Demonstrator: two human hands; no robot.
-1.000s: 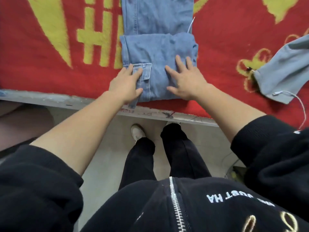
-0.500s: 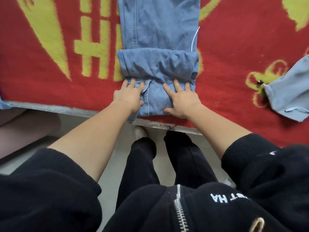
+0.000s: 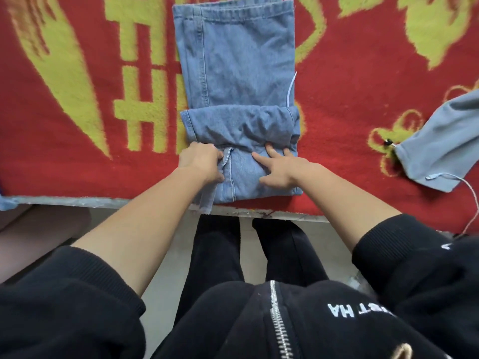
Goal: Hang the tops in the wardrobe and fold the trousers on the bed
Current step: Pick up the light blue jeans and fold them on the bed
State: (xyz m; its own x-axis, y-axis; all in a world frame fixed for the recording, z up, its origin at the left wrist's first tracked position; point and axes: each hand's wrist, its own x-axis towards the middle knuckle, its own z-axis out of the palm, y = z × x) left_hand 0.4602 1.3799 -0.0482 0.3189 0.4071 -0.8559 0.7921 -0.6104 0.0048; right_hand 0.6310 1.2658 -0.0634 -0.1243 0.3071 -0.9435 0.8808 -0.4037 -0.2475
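With the left hand [image 3: 201, 161] clenching the denim trousers [image 3: 238, 60] and the right hand [image 3: 281, 169] straight-fingered under their fold, both should lift evenly.

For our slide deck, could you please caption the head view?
Left hand grips and right hand presses half-folded blue jeans on a red-and-yellow blanket, a grey-blue garment at right.

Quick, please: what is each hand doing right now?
Left hand: grips the folded blue denim trousers.
Right hand: open, pressing on the trousers.
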